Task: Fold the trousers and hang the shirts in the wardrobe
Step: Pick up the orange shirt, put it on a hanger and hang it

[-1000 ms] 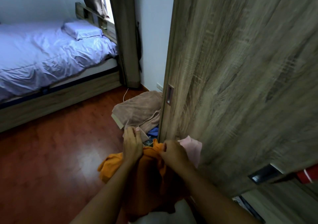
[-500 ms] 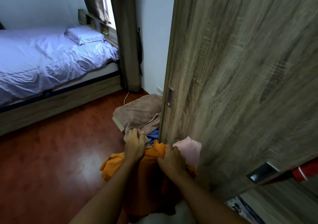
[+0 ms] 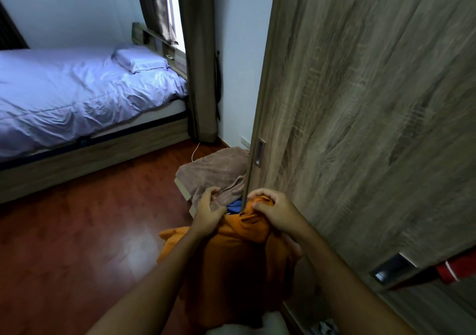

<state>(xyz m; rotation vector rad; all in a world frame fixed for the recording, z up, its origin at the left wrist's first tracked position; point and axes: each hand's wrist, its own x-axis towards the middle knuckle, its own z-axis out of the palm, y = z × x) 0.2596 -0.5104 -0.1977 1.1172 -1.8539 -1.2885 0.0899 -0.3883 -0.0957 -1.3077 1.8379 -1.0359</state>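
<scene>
Orange shirt (image 3: 239,254) held up just left of the wardrobe door (image 3: 360,118), in front of the body. Left hand (image 3: 208,212) closed on the shirt's upper edge, fingers (image 3: 211,193) curled. Right hand (image 3: 277,212) gripping bunched collar fabric, fingers (image 3: 260,194) tightly bent. Brown towel (image 3: 216,172) on the floor beyond the shirt, beside the door's edge.

Two hands: the left hand (image 3: 208,212) and the right hand (image 3: 277,212). One orange shirt (image 3: 231,262). One brown towel (image 3: 215,171). One blue cloth (image 3: 235,206), only partly seen. One bed (image 3: 77,97) with one pillow (image 3: 140,60). One wardrobe door (image 3: 360,128) with two recessed handles (image 3: 259,153). One red item (image 3: 461,269) at the right edge. One white cable (image 3: 195,151) on the floor (image 3: 77,244).
</scene>
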